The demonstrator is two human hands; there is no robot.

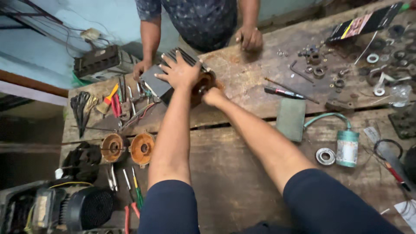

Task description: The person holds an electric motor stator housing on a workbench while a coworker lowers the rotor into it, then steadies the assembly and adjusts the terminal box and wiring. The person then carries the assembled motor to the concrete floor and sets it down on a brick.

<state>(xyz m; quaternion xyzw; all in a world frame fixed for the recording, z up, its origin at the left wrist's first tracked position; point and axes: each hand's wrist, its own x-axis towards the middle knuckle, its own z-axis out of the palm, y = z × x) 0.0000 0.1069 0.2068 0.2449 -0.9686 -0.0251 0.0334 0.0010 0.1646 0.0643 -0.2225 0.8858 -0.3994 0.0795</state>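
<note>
From the head camera, the left hand (pixel 181 71) lay spread flat on top of a dark, ribbed metal motor housing (pixel 173 76) at the far side of the worn wooden counter (pixel 242 173), while the right hand (pixel 213 96) was curled against its rusty open end; what it gripped could not be told. A co-worker's hand (pixel 141 68) touched the housing's far edge. Two orange end covers (pixel 128 148), a green cylindrical capacitor (pixel 347 147) and loose bearings (pixel 325 156) lay nearby.
</note>
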